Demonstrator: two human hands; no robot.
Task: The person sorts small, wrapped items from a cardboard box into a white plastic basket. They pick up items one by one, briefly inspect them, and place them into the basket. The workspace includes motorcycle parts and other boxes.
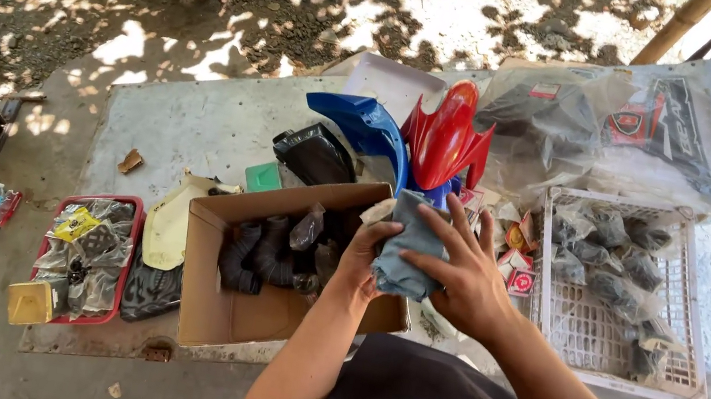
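Head view: both hands hold a grey-blue cloth [411, 242] over the cardboard box [260, 309]. The left hand [361, 263] grips its edge at 9 o'clock, fingers curled; the right hand [459, 270] lies spread flat on it. Black hoses [255, 255], perhaps rubber, fill the box. A white crate [692, 314] sits at 3 o'clock.

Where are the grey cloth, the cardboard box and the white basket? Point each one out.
grey cloth [409, 252]: head view, on the middle of the folded fabric between both hands.
cardboard box [259, 313]: head view, on its bare front wall.
white basket [589, 330]: head view, on its bare slatted floor.
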